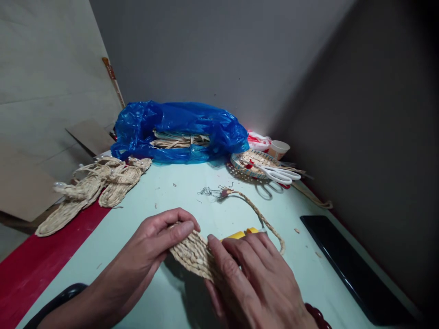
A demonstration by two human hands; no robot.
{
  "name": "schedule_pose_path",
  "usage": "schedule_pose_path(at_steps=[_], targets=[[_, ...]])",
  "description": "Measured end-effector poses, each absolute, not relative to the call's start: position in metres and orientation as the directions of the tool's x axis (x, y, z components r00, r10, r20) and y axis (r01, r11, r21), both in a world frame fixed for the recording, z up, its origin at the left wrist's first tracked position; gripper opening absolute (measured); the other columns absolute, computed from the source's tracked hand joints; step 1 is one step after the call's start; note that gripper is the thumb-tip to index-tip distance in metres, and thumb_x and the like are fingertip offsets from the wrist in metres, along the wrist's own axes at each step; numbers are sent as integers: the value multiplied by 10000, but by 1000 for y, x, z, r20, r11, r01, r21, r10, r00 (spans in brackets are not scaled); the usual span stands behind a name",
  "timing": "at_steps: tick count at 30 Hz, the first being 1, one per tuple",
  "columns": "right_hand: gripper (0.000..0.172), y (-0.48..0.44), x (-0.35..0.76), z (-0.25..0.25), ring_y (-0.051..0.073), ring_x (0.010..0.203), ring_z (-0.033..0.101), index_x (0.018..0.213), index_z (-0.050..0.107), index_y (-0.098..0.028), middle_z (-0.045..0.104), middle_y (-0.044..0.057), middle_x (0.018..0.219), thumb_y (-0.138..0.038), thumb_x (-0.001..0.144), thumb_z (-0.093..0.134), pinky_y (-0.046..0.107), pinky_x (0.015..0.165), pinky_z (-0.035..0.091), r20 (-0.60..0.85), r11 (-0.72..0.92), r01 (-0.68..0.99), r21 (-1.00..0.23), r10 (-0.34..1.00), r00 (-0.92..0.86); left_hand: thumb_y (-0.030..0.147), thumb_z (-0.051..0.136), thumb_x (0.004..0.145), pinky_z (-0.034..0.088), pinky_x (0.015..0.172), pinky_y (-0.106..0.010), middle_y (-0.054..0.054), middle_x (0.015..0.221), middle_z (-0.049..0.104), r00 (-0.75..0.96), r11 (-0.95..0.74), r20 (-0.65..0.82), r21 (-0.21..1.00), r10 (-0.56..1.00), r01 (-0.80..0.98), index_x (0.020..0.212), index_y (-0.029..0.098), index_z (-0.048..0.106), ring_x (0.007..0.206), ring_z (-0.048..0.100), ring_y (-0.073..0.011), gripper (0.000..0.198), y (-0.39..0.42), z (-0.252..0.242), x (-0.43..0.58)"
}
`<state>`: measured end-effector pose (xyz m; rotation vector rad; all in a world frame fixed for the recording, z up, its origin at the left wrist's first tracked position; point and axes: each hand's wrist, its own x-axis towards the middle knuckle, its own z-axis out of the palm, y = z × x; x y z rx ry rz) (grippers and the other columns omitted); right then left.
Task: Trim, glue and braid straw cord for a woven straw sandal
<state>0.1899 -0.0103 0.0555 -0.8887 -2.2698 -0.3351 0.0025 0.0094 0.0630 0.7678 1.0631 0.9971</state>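
Centrally, a flat, pale, woven-straw piece (192, 256) is held above the pale green tabletop (144, 192); its left end is pinched by the left hand (151, 244) under a closed thumb, its right end gripped and largely covered by the right hand (260, 278).

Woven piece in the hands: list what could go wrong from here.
1. The left hand and right hand both hold the woven piece, so an uneven tug might distort its rows.
2. The braided cord curves close to the right hand, which could snag it; the loose dark threads at its far end might tangle.
3. Handles of the white scissors jut past the rim of the basket, so a bump might tip them off.
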Motion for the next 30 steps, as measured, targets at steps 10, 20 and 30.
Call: schedule_pose_path(at_steps=[10, 20, 30], targets=[[324, -9, 193, 47, 189, 691, 527, 1175, 590, -28, 678, 76, 815, -119, 865, 610, 357, 601, 392, 660, 784, 620, -27, 479, -578, 334, 751, 734, 397, 653, -234, 21, 676, 602, 144, 323, -312, 944, 939, -62, 736, 200, 694, 681, 500, -140, 146, 12, 63, 4], [377, -8, 190, 52, 209, 705, 539, 1210, 565, -29, 682, 85, 851, -258, 911, 545, 374, 623, 404, 611, 764, 639, -91, 549, -570, 331, 733, 753, 384, 728, -252, 18, 797, 611, 58, 210, -210, 978, 976, -5, 832, 244, 690, 799, 504, -170, 125, 11, 61, 6], [306, -7, 189, 48, 191, 671, 533, 1155, 591, 1, 687, 88, 798, -215, 944, 534, 361, 578, 405, 638, 792, 599, -119, 523, -565, 369, 749, 736, 390, 730, -272, 2, 829, 620, -5, 187, -187, 982, 982, 31, 842, 247, 692, 816, 513, -193, 171, 4, 60, 14]])
